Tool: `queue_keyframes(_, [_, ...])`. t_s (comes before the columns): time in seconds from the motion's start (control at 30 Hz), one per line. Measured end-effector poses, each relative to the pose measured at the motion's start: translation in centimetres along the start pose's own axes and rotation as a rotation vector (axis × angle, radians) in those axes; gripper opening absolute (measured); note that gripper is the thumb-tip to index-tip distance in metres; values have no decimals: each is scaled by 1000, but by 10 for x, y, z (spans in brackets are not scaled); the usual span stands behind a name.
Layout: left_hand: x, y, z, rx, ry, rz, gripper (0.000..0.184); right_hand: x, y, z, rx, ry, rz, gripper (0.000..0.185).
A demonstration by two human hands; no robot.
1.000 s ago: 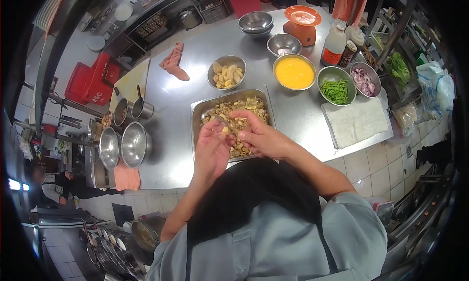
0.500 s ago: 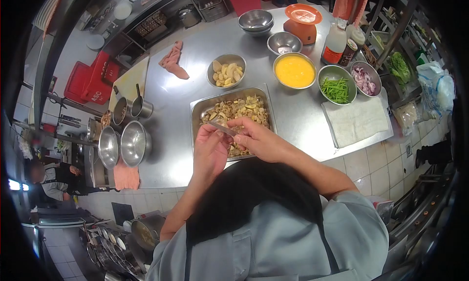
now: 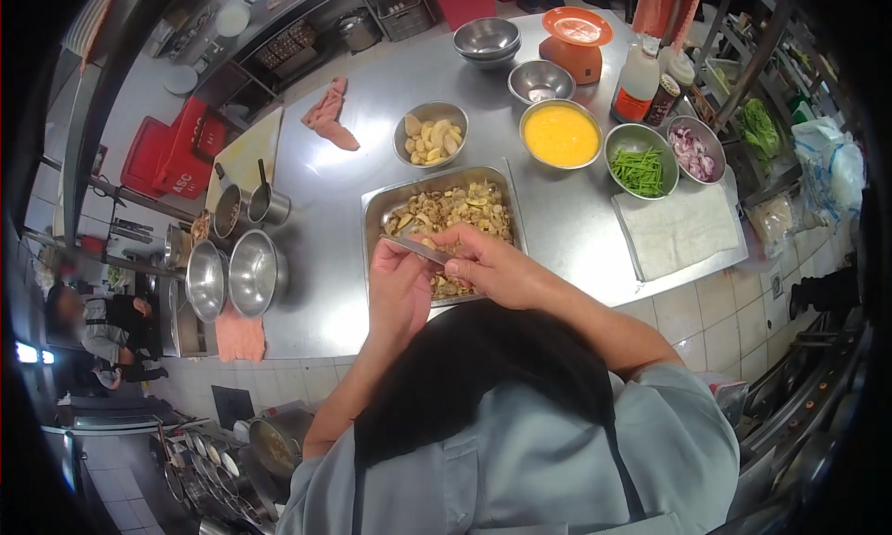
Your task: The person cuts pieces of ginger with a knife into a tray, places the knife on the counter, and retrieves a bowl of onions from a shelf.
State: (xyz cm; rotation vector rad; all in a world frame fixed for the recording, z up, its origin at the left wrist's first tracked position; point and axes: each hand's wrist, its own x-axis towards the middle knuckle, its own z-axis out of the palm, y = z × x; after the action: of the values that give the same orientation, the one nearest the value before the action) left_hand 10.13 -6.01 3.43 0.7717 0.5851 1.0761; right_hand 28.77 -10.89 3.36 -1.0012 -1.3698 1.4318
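My right hand (image 3: pixel 488 267) is closed around a small knife (image 3: pixel 420 249), its blade pointing left across my fingers. Close beside it, my left hand (image 3: pixel 400 289) is closed on a small pale yellow piece, mostly hidden by the blade and fingers. Both hands are over the near part of a rectangular steel tray (image 3: pixel 372 203) holding chopped yellow-brown pieces (image 3: pixel 474 208). Behind the tray stands a steel bowl (image 3: pixel 407 156) of larger pale yellow pieces (image 3: pixel 433 141).
To the right are bowls of yellow liquid (image 3: pixel 560 135), green strips (image 3: pixel 638 171) and sliced onion (image 3: pixel 692 156), plus a folded cloth (image 3: pixel 676 235). Orange scale (image 3: pixel 573 56) and bottles (image 3: pixel 635 87) stand behind. Empty bowls (image 3: pixel 253 275) sit left. Another person (image 3: pixel 116 330) is far left.
The knife blade has shifted left and lies more across my left fingers. Both hands stay close together over the tray. The person at far left has changed posture.
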Motion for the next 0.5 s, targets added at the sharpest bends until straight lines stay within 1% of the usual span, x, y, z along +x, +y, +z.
queue_keyframes(0.1, [0,-3,-8,58,-53,37,16,-2,-8,-4,174,-43,172,36])
queue_keyframes(0.2, [2,-5,-20,18,-89,-20,15,-1,-8,-4,229,-21,240,34])
queue_keyframes(0.3, [1,-2,-17,-107,-51,-122,18,-4,-17,-12,426,-7,341,37])
queue_keyframes(0.4, [1,0,-13,-156,-4,-170,22,-5,-18,-15,429,33,275,45])
queue_keyframes(0.5, [2,-2,-16,-189,13,-193,22,-2,-10,-17,329,-46,232,53])
